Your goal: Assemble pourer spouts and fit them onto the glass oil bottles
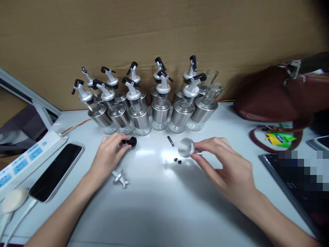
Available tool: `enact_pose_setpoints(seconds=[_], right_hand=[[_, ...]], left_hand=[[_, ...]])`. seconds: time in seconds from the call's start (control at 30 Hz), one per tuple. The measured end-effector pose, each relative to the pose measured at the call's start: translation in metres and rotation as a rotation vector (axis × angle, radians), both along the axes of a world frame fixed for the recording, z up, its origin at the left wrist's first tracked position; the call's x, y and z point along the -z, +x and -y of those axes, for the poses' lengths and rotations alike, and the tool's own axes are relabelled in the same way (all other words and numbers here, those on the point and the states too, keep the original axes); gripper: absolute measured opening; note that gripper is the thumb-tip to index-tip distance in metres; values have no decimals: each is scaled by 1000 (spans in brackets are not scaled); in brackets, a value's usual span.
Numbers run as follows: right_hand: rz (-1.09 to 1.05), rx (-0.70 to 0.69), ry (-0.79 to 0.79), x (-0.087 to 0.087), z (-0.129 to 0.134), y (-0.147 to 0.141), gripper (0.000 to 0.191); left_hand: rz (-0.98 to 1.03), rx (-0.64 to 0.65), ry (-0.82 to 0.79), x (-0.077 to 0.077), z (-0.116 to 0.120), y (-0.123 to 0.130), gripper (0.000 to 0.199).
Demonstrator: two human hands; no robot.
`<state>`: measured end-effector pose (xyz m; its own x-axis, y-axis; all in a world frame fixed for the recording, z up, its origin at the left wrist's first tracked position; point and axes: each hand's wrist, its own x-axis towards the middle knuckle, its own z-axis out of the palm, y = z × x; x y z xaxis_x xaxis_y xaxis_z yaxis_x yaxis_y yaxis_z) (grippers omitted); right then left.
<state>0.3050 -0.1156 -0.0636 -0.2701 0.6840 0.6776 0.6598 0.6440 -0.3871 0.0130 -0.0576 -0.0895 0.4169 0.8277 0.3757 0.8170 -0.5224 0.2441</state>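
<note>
My left hand (110,152) pinches a black stopper (132,141) just above the table. Between the thumb and fingers of my right hand (226,168) is a silver pourer spout (186,147), its round flange turned towards me and slightly blurred. A thin black lever (170,141) lies on the table between my hands. Two small black caps (177,161) rest beneath the raised spout. Close to my left wrist lies another silver spout (120,179) on its side. Behind my hands stand several glass bottles (139,118) with steel sleeves, most topped by silver pourers with black levers.
At the left are a power strip (20,164), a phone (57,172) and white cables. A brown handbag (280,92), a yellow-green packet (280,139) and a dark tablet-like device (290,185) occupy the right. A cardboard wall (164,31) rises behind the bottles.
</note>
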Motion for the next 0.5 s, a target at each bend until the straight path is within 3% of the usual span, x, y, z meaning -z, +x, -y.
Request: enact_pose_setpoints(seconds=[0.17,0.3,0.4,0.5], right_hand=[[57,-90,-33,5,0,-4,14],[40,-143,-127,9,4,-20,10],[79,-175,-391,13,8,-41,8],[78,-76,-797,15,7,-61,6]], left_hand=[[-113,-7,62,9,-5,1,17],[16,24,-25,4,-3,-1,22],[126,151,-165,-6,5,-2,27],[108,339,-306,-15,16,1,29]])
